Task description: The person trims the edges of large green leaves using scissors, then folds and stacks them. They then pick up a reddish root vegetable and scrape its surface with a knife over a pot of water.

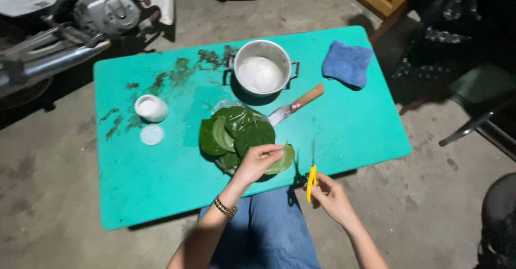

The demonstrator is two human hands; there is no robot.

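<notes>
Our left hand (259,160) pinches a green leaf (281,161) by its edge, fingers and thumb closed on it, holding it up just over the near rim of the table. Our right hand (329,195) is curled around the yellow handles of a pair of scissors (311,178), blades pointing toward twelve o'clock and, as far as we can tell, closed or nearly so; the scissors sit at about four o'clock from the held leaf, near it but not touching. On our left wrist we wear a beaded bracelet (224,207).

At ten o'clock from the held leaf, just beside it, lies a stack of green leaves (231,134) on a clear plastic bag (228,106). At one o'clock from the stack a knife with a wooden handle (297,105) lies on a slant, its blade partly under the bag. At twelve o'clock stands a metal pot (262,68) with two handles and something white inside. At nine o'clock from the stack sits a small white jar (150,108), with its round lid (151,134) just below it. A folded blue cloth (348,63) rests at the far right corner. All of this is on a turquoise table (355,124) with dark smears at its far left. Our blue jeans (269,231) show below the table edge
</notes>
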